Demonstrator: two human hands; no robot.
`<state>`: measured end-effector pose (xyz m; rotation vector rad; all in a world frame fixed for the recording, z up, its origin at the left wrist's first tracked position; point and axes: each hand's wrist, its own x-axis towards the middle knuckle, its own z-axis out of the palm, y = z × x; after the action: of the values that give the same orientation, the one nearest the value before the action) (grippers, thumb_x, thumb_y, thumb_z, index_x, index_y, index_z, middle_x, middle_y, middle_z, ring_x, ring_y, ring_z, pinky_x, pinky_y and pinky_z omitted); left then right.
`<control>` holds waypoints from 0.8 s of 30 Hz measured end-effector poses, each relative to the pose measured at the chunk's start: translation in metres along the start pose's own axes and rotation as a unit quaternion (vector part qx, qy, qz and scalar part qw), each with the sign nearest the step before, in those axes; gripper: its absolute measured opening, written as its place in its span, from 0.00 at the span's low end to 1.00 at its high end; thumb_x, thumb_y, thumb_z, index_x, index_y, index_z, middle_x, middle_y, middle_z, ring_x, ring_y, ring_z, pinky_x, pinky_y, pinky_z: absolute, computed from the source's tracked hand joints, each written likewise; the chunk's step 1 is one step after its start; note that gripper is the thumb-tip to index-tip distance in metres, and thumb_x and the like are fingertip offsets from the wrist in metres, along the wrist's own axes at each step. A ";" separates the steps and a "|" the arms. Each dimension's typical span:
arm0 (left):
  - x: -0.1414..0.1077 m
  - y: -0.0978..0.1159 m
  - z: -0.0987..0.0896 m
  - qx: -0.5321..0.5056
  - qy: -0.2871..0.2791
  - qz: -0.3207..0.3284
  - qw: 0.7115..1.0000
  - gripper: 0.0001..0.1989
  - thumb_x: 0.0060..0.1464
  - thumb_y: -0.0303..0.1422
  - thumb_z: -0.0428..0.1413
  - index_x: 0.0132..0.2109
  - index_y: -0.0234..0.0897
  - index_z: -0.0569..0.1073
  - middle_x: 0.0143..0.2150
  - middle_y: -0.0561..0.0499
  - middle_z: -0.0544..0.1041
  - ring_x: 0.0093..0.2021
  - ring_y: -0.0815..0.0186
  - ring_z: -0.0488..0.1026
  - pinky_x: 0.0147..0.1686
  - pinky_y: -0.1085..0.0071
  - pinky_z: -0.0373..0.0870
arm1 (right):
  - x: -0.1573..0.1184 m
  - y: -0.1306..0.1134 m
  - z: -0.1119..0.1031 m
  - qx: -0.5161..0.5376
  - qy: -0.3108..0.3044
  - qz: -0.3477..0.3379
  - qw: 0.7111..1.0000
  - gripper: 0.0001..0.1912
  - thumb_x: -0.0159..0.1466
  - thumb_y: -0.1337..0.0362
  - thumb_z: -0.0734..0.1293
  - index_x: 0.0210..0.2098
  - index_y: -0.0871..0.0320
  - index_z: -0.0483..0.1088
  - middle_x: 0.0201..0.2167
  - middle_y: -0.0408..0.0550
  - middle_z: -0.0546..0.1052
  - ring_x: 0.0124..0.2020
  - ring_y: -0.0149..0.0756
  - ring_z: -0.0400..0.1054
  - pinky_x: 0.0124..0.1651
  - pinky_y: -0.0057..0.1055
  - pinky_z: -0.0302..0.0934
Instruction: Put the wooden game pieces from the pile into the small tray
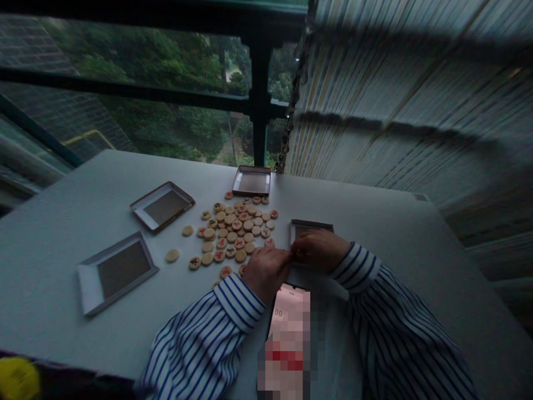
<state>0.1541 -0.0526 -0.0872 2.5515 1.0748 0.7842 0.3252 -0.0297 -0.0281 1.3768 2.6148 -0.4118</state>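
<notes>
My left hand (267, 273) is closed near the middle of the white table, beside the lower right of a spread of round wooden pieces (236, 225) with red or black characters, some blank. Close against it, my right hand (318, 248) has its fingers pressed together. Anything pinched where the two hands meet is too small to make out. Behind my right hand lies a shallow box tray (311, 223), partly covered by it. A phone (291, 300) with a lit pink screen lies just below my hands, its lower part pixelated.
Three more shallow trays lie on the white table (375, 222): one at the back (252, 181), one at the left back (163, 206) and one at the left (119, 272). Window frames and a bead chain (291, 111) stand behind. Something yellow (19, 379) shows at bottom left.
</notes>
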 end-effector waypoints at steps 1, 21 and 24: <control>0.000 0.000 0.000 0.002 -0.001 -0.001 1.000 0.07 0.51 0.28 0.49 0.37 0.36 0.69 0.31 0.50 0.74 0.35 0.63 0.70 0.35 0.66 0.62 | 0.000 0.000 0.000 0.000 0.004 -0.001 1.000 0.09 0.55 0.62 0.61 0.33 0.53 0.72 0.30 0.45 0.73 0.29 0.32 0.66 0.29 0.25 0.51; -0.001 0.000 0.000 -0.018 0.007 -0.001 1.000 0.08 0.51 0.28 0.50 0.39 0.36 0.69 0.34 0.49 0.75 0.36 0.63 0.70 0.37 0.65 0.63 | 0.001 0.007 -0.001 -0.052 0.024 0.050 0.997 0.10 0.56 0.65 0.60 0.36 0.55 0.70 0.34 0.48 0.74 0.36 0.37 0.67 0.34 0.28 0.56; -0.001 -0.001 0.001 -0.019 0.007 0.001 1.000 0.08 0.50 0.28 0.50 0.40 0.36 0.69 0.35 0.49 0.75 0.36 0.63 0.70 0.37 0.66 0.63 | 0.002 0.007 0.000 -0.052 0.017 0.052 0.997 0.10 0.57 0.64 0.59 0.35 0.55 0.71 0.33 0.48 0.74 0.35 0.37 0.68 0.34 0.28 0.56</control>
<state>0.1535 -0.0522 -0.0885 2.5196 1.0530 0.8157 0.3295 -0.0241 -0.0299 1.4890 2.5365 -0.2357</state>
